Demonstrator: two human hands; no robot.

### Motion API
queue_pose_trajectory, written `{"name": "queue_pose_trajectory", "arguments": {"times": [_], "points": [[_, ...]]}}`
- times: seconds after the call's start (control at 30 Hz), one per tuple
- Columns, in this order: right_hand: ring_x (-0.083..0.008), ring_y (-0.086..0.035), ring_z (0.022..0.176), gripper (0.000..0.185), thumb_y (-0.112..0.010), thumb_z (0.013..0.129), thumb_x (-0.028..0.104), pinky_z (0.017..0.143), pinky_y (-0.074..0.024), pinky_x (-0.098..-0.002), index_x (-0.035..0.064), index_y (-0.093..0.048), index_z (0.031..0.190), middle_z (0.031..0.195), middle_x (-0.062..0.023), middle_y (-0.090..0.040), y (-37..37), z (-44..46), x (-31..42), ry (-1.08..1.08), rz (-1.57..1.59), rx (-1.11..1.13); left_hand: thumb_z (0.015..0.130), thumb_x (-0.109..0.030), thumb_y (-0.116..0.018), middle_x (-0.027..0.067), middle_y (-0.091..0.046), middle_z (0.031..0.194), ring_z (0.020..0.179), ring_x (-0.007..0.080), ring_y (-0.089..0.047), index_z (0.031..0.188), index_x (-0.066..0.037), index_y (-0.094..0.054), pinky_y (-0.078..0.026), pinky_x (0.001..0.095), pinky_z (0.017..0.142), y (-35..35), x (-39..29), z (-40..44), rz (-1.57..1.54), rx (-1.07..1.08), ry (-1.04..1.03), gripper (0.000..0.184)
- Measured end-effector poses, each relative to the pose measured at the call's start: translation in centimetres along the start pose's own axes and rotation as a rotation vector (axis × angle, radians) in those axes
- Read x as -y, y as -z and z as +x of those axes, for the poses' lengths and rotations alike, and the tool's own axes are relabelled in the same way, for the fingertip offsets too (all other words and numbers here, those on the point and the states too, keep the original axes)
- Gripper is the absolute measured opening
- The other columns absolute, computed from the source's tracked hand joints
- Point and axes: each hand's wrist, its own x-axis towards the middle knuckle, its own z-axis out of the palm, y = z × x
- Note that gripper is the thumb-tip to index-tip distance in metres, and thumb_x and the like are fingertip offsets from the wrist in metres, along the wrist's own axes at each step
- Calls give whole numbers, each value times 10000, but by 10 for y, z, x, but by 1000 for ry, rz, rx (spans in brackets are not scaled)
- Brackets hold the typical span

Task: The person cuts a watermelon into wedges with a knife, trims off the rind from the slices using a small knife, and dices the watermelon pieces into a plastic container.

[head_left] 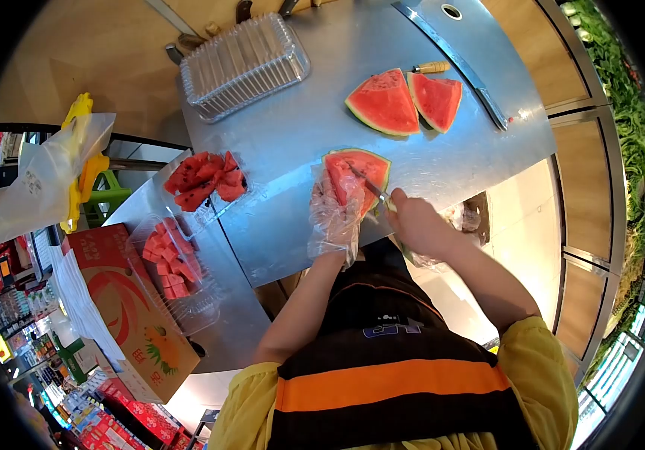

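At the frame centre, clasping a watermelon wedge (372,165) with gloved left hand (335,210), gripping a knife (372,186) with closed right hand (419,227).

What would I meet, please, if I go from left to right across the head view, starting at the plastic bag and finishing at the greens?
Plastic bag → watermelon chunks → left hand, gloved, on a watermelon piece → right hand, holding a small knife → greens.
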Motion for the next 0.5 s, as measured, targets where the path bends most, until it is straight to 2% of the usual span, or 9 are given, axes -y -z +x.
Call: {"name": "queue_pose_trajectory", "arguments": {"times": [0.03,0.07,0.1,0.17,0.27,0.37,0.4,0.43,0.5], "points": [[-447,-602,772,289,-493,910,204,696,-475,-507,-65,-446,1006,766,-270,-612,-18,-2,-6,14,-39,1,814,-534,-584,240,-366,1312,1183,403,-413,1442,-26,-227,-338,434,1036,1,-1,0,189,12,-20,883],[-434,-613,774,325,-490,908,205,694,-491,-498,-80,-433,1053,766,-272,-617,-31,-6,-11,29,-78,2,814,-534,-584,240,-366,1312,1183,403,-413,1442,-26,-227,-338,434,1036,0,-3,-4,187,15,-18,883],[-427,-619,755,331,-488,911,208,685,-498,-492,-74,-429,1074,772,-263,-622,-35,-14,2,-78,24,33,849,-511,-537,234,-367,1327,1198,393,-411,1437,-40,-248,-338,430,1030,4,-18,-7,124,-1,33,807],[-431,-618,728,311,-490,911,209,650,-499,-504,-53,-405,1054,787,-269,-619,-69,-16,1,-121,68,-11,885,-488,-491,229,-368,1343,1213,383,-408,1432,-55,-268,-339,426,1024,3,-21,-9,65,-10,84,732],[-440,-614,736,301,-501,906,204,639,-495,-515,-40,-387,1042,841,-283,-610,-121,-13,-5,-164,134,-73,890,-471,-483,244,-363,1346,1217,390,-408,1429,-44,-267,-347,424,1016,-3,-10,-8,211,-59,45,721],[-454,-606,743,302,-523,895,191,639,-491,-523,-30,-379,1041,900,-295,-597,-128,-17,-11,-108,227,-154,898,-420,-498,229,-383,1333,1198,365,-434,1414,-27,-291,-365,403,1000,-6,-8,-9,332,-62,127,680],[-462,-601,744,305,-535,889,183,643,-489,-526,-27,-379,1046,927,-299,-590,-124,-20,-13,-67,278,-163,897,-385,-514,216,-395,1325,1180,347,-451,1401,-20,-311,-373,390,993,-12,4,-8,210,-100,95,655],[-464,-597,745,297,-552,881,178,645,-485,-528,-15,-389,1036,880,-287,-601,-115,-24,-14,-41,274,-208,896,-351,-530,202,-407,1317,1161,328,-468,1389,-12,-331,-382,376,985,-14,6,-5,86,-139,66,630],[-464,-595,759,298,-549,884,162,650,-476,-520,-22,-404,1068,843,-289,-598,-84,-40,-14,-75,288,-172,892,-320,-542,187,-417,1309,1144,315,-477,1381,-8,-343,-385,369,979,-12,4,-1,159,-141,20,613]]}}
